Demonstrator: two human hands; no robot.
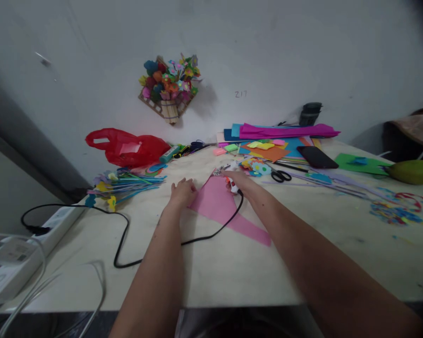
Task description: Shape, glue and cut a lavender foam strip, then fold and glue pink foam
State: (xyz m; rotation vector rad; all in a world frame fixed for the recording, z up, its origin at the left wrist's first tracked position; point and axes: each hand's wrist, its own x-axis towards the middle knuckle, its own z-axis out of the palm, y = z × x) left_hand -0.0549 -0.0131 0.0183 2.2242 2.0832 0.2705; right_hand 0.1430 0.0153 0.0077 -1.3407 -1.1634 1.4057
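A pink sheet (216, 199), paper or thin felt, lies on the table with a long strip reaching toward the near right. My left hand (184, 192) is at its left edge, with fingers curled and closed on that edge. In my right hand (235, 179) is a white and red glue gun (233, 186), its black cord (211, 236) trailing across the sheet and under my left forearm. The gun's nozzle end is over the far edge of the sheet, partly hidden by my fingers. Close to the right hand lie colourful paper flowers (259, 166) and black-handled scissors (281, 176).
Left are flowers on stems (127, 185), a red plastic bag (127, 148) and a white power strip (61, 220). To the right lie a dark phone (317, 157), a green sheet (359, 164) and coloured scraps (395, 213). Folded coloured sheets (285, 131) are stacked by the wall.
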